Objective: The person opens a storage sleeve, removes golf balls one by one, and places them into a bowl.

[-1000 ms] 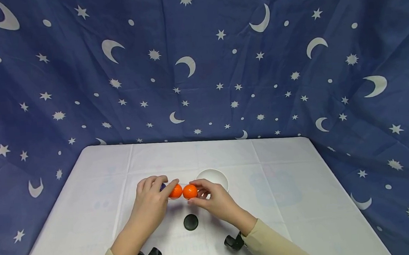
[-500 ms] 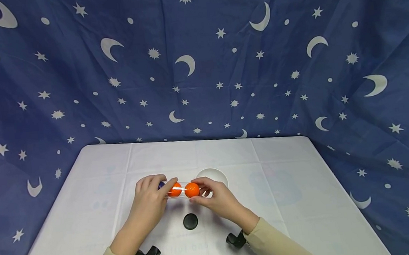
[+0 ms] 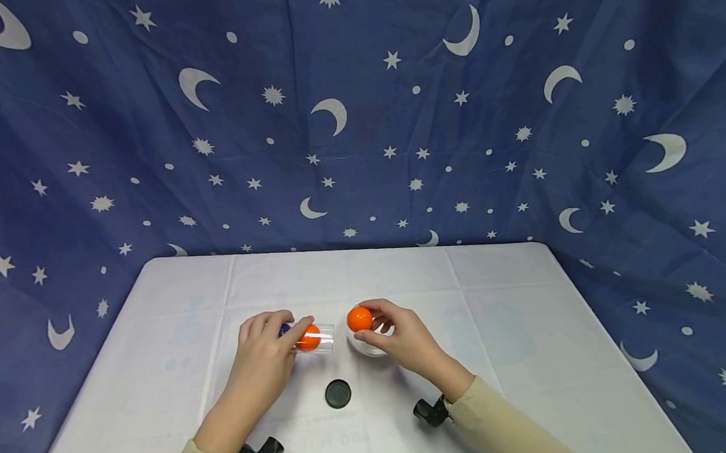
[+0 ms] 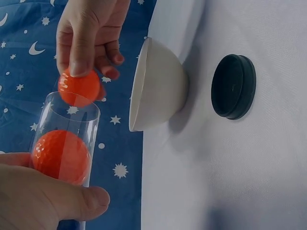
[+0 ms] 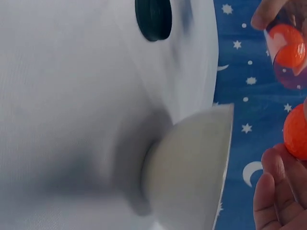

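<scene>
Right now, the left hand (image 3: 264, 359) holds a clear tube (image 3: 325, 337) sideways above the counter (image 3: 214, 288), its grip curled round the tube's body with the thumb along the near side. The tube's uncapped end points towards the right hand (image 3: 403, 333). Inside sits an orange tube ball (image 3: 308, 337), just beyond the left fingers; next to it, deeper in the tube, shows something dark blue (image 3: 284, 329), mostly hidden by those fingers.

The right hand's grip pinches a second orange ball, the held ball (image 3: 359, 319), between thumb and fingertips. It is outside the tube, near the mouth but apart from it, and raised above the rim of the white bowl (image 4: 160, 86). The bowl stands upright on the counter, below the right hand; its inside is partly blocked from sight by the hand and ball.

Nearer the person, a round dark cap (image 3: 338, 393) lies flat on the counter with its hollow side up. Beige sleeves (image 3: 513, 428) cover both forearms, and behind the counter hangs a blue cloth (image 3: 361, 35) printed with pale moons and stars.
</scene>
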{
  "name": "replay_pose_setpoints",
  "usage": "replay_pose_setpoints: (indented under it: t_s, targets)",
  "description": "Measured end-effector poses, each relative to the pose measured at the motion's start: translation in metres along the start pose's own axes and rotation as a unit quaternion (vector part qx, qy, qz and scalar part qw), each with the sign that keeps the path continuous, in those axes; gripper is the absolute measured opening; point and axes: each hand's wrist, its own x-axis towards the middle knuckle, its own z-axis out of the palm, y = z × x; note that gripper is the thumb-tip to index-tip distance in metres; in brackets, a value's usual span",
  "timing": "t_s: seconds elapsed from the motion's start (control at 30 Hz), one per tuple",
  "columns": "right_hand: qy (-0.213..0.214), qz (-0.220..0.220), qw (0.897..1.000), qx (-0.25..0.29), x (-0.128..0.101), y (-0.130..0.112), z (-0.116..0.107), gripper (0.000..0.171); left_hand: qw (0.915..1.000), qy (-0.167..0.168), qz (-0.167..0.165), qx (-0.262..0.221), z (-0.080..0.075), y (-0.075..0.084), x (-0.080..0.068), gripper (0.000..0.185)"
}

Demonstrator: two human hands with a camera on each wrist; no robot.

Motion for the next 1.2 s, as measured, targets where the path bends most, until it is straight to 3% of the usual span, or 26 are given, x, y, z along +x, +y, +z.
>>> replay_pose_setpoints:
  t_s: [0.33, 0.73, 1.2]
  targets:
    - [0.006, 0.041, 0.997, -0.069, 0.007, 0.021, 0.014, 0.044, 0.9999, -0.010, -0.004, -0.010, 0.000, -0.002, -0.004, 0.059]
    - [0.004, 0.015, 0.992, -0.124, 0.009, 0.027, 0.028, 0.037, 0.9998, -0.016, -0.009, -0.005, 0.001, -0.004, -0.008, 0.058]
    - [-0.007, 0.032, 0.984, -0.175, 0.009, 0.027, 0.030, 0.040, 0.9998, -0.008, -0.007, -0.014, 0.003, -0.005, -0.009, 0.058]
